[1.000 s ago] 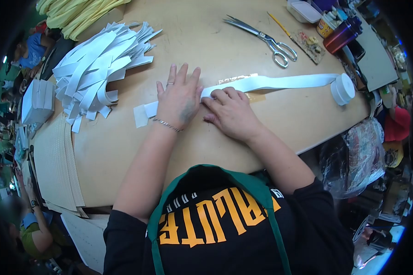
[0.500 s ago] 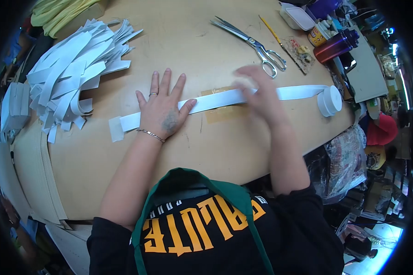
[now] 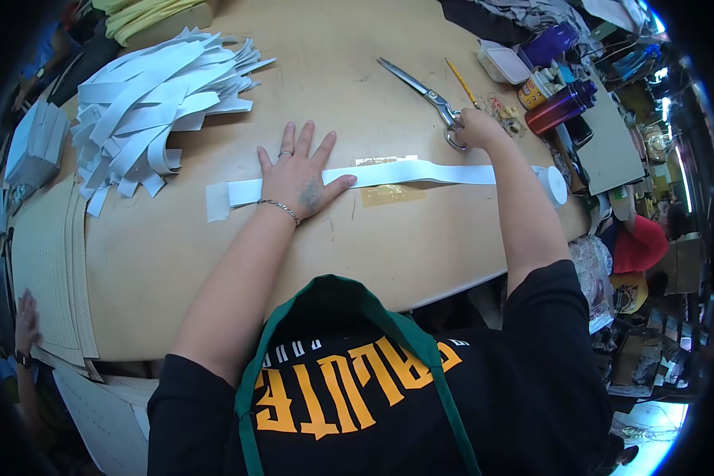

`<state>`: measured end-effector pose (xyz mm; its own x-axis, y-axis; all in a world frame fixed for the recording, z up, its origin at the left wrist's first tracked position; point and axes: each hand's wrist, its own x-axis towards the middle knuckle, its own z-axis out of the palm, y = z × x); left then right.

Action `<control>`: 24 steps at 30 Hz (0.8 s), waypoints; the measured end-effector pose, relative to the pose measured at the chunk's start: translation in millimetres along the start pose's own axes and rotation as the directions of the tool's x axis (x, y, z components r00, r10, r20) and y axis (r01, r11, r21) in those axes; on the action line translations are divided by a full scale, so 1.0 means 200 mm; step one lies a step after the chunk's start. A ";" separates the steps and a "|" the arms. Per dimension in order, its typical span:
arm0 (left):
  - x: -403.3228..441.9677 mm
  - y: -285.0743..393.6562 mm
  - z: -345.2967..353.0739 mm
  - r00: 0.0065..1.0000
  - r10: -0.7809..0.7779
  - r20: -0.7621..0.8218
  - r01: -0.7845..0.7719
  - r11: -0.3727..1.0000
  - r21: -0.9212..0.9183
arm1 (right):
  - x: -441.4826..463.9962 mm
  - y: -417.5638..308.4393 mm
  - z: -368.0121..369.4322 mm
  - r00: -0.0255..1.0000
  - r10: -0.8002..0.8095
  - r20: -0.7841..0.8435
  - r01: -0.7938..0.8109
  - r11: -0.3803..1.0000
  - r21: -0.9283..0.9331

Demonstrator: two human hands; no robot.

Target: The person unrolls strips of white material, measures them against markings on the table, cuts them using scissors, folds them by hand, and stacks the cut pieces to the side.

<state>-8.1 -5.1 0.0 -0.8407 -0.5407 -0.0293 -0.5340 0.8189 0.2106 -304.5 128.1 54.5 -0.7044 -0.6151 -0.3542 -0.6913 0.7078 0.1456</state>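
Observation:
A white elastic-like band (image 3: 452,174) lies across the table, unwound from a white roll (image 3: 555,186) at the right. My left hand (image 3: 303,178) is spread flat on the band near its left end, fingers pointing away from me. Translucent tape (image 3: 217,203) sits at that end, and brown tape (image 3: 393,196) lies under the band's middle. Beyond the band, my right hand (image 3: 480,128) is closed over the handles of metal scissors (image 3: 412,81), whose blades point up and left. One handle loop shows; the other is hidden by my fingers.
A heap of cut white strips (image 3: 147,107) lies at the left. Beyond the scissors are a thin yellow brush or pencil (image 3: 460,81), a plastic tub (image 3: 503,62) and a red-purple bottle (image 3: 561,109). Another person's hand (image 3: 28,323) shows at the left edge.
My right hand has moved from above the band up and right to the scissors' handles, closing on them. My left hand stays flat on the band. The view has shifted slightly.

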 end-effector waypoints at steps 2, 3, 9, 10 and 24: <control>0.00 0.00 -0.01 1.000 -0.001 0.017 0.001 1.000 -0.011 | 0.02 0.01 0.01 0.995 -0.032 -0.090 0.030 0.999 -0.023; 0.00 0.00 -0.02 1.000 -0.004 0.010 0.004 1.000 -0.012 | 0.02 0.00 0.00 0.990 -0.047 -0.130 0.043 0.999 -0.034; 0.00 0.00 0.01 1.000 0.008 0.006 -0.008 1.000 -0.014 | -0.26 0.03 -0.03 0.997 0.060 -0.041 -0.023 0.793 0.609; 0.00 -0.01 0.01 1.000 0.008 0.002 -0.008 1.000 -0.021 | -0.39 0.00 0.01 0.999 0.031 -0.040 0.009 0.672 0.741; 0.01 -0.01 0.03 0.999 0.031 -0.034 -0.030 0.999 0.028 | -1.47 -0.23 0.54 0.825 -0.446 0.347 -0.288 0.197 0.937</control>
<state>-9.6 -6.7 -5.6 -0.8533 -0.5213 0.0104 -0.5109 0.8398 0.1835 -48.7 313.6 51.1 -0.2169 -0.7027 -0.6776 0.2178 0.6418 -0.7353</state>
